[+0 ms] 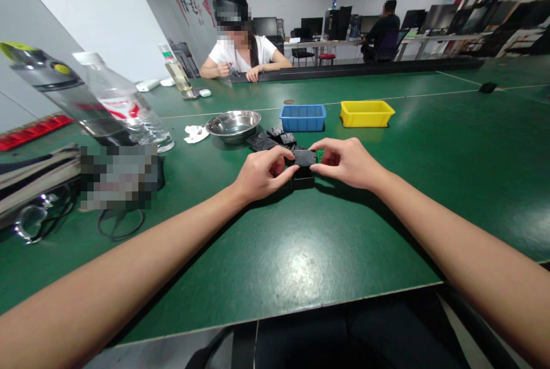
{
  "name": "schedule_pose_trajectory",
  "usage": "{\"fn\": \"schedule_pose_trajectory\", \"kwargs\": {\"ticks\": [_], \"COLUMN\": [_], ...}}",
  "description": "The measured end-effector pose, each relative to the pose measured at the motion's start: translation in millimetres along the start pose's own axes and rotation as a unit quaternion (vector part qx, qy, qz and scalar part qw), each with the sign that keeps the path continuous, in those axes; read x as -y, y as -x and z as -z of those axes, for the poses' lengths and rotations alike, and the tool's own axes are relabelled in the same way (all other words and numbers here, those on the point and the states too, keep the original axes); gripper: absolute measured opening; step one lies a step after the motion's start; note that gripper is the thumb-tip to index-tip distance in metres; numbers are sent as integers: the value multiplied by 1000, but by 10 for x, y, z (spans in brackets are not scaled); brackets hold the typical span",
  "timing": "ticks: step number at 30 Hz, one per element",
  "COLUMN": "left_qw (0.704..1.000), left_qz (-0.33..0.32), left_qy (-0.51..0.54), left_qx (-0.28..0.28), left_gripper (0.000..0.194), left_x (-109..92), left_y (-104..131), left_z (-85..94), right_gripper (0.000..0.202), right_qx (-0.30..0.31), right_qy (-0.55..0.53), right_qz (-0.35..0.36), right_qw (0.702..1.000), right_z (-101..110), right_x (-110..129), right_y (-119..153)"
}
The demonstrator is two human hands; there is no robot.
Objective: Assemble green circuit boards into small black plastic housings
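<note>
Between my two hands is a flat black rectangular plastic piece [305, 157], pinched at its left edge by my left hand [268, 173] and at its right edge by my right hand [344, 163]. Directly below it stands a small black box-like part [302, 180] on the table; whether the two touch I cannot tell. A bit of green [320, 156], perhaps a circuit board, shows beside my right fingers. Behind my left hand lie several more black plastic parts [262, 141] in a loose pile.
Beyond the pile stand a steel bowl [234, 125], a blue bin [303, 118] and a yellow bin [368, 114] on the green table [275, 260]. Bottles [129, 106], glasses [32, 223] and a bag [38, 180] occupy the left side. A person [240, 54] sits across the table.
</note>
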State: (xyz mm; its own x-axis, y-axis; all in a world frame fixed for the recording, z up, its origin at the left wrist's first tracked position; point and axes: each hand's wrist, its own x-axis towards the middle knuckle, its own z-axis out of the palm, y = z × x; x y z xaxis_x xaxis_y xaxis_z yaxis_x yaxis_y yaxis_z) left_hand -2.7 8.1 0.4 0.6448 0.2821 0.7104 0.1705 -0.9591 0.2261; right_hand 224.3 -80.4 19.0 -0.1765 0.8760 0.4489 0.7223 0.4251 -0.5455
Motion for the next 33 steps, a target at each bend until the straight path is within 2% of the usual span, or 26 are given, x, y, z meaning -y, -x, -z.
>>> {"fn": "schedule_pose_trajectory", "kwargs": {"ticks": [9, 21, 27, 33], "left_qw": [1000, 1000, 998, 994], "left_qz": [-3, -13, -51, -103], "left_qy": [-3, 20, -10, -38], "left_qx": [8, -9, -18, -25], "left_gripper": [18, 16, 11, 4], "left_x": [13, 19, 21, 25], "left_y": [-1, 14, -15, -43], "left_z": [-5, -12, -2, 12], "right_gripper": [29, 30, 31, 28], "right_qx": [0, -10, -9, 37], "right_qy": [6, -4, -34, -36], "right_qz": [5, 3, -7, -15], "right_qw": [1000, 1000, 999, 999], "right_z": [-6, 4, 2, -20], "right_x": [-1, 16, 27, 33], "right_y": [-1, 7, 10, 7]}}
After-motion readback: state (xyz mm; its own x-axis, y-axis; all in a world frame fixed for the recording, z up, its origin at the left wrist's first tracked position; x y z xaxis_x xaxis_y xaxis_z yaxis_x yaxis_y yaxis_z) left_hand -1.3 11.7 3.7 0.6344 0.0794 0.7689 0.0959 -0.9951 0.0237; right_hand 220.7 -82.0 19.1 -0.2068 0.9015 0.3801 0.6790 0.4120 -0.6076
